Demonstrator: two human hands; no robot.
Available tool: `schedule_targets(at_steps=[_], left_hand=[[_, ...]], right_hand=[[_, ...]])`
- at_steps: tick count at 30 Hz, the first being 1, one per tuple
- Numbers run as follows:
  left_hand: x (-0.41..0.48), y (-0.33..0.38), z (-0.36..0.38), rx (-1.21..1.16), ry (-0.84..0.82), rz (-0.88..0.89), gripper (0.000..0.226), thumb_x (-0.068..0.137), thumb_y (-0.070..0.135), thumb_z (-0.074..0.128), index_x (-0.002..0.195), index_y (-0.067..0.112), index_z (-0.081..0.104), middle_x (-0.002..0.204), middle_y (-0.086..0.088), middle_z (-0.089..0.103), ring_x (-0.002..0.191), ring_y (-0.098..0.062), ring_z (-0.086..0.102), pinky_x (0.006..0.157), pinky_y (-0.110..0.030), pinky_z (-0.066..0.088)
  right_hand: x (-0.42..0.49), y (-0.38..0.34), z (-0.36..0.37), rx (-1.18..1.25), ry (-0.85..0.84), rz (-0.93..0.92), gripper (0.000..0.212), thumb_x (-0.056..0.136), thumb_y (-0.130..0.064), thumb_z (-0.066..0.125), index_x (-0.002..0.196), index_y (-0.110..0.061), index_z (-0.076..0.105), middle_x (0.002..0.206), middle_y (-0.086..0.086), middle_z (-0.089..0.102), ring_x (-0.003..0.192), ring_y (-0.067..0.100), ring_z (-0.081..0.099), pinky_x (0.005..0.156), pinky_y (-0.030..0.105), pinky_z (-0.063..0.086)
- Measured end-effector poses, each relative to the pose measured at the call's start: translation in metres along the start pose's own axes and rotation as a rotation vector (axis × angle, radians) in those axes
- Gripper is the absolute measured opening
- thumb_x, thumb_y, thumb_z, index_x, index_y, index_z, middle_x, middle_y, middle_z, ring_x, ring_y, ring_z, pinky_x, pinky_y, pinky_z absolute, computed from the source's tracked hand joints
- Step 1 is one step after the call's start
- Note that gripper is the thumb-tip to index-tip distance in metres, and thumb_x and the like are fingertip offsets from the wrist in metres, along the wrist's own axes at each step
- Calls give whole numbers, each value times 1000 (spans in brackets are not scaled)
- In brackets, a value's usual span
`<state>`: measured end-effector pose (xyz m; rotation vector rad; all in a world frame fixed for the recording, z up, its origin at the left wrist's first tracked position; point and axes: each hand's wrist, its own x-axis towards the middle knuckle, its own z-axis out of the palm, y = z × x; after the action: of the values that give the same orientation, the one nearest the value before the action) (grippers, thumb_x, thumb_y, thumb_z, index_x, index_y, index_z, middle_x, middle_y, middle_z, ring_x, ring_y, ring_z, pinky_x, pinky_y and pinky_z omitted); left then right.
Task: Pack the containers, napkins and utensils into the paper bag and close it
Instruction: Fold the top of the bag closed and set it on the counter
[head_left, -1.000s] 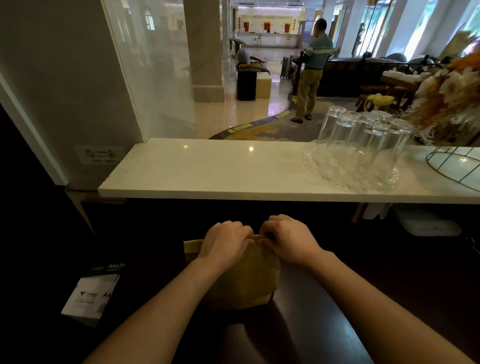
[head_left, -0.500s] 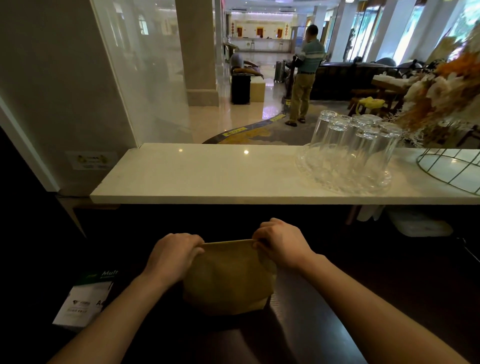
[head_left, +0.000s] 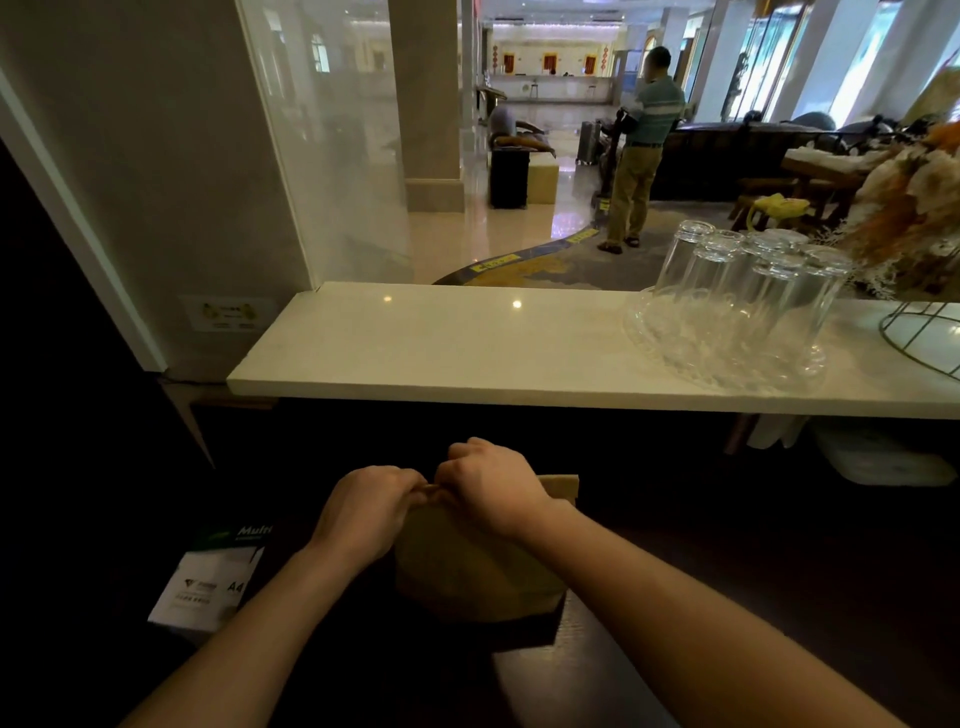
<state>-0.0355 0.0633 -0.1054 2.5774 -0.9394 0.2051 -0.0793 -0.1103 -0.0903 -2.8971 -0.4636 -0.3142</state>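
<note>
A brown paper bag (head_left: 467, 571) stands upright on the dark wooden desk (head_left: 727, 597) right in front of me. Its top edge is pressed flat and folded. My left hand (head_left: 366, 512) and my right hand (head_left: 491, 486) sit side by side, almost touching, both pinching that folded top near its middle. The bag's right top corner (head_left: 561, 486) sticks out past my right hand. What is inside the bag is hidden; no containers, napkins or utensils show outside it.
A white stone counter (head_left: 441, 353) runs above the desk, carrying a glass tray of several upturned glasses (head_left: 737, 306) and a wire basket (head_left: 919, 338) at the right. A pack of A4 paper (head_left: 213, 582) lies left of the bag. A person (head_left: 644, 145) stands in the lobby beyond.
Half a second ago my hands were apart at the bag's two top corners. They have come together at the middle of the folded top. The view shifted slightly.
</note>
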Motion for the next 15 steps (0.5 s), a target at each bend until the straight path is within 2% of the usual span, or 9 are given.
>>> schedule_targets(at_steps=[4, 10, 15], left_hand=[[-8, -4, 1, -70, 26, -9, 14, 92, 24, 61, 99, 25, 72, 91, 4, 70, 85, -17, 62, 73, -34, 50], [-11, -8, 2, -145, 46, 5, 16, 89, 12, 63, 94, 23, 74, 88, 4, 69, 82, -16, 62, 70, -33, 51], [-9, -4, 6, -191, 54, 24, 22, 87, 6, 65, 100, 22, 74, 93, 4, 71, 85, -14, 63, 71, -23, 49]], right_hand=[[-17, 20, -7, -24, 0, 32, 23, 93, -40, 54, 98, -23, 69, 96, -3, 60, 92, 18, 55, 65, 30, 43], [-50, 54, -29, 4, -3, 129, 22, 93, -32, 57, 103, -21, 72, 100, -3, 65, 98, 18, 62, 76, 25, 44], [-60, 66, -37, -25, -43, 215, 16, 89, -27, 62, 99, -22, 72, 101, -4, 68, 95, 17, 64, 78, 27, 48]])
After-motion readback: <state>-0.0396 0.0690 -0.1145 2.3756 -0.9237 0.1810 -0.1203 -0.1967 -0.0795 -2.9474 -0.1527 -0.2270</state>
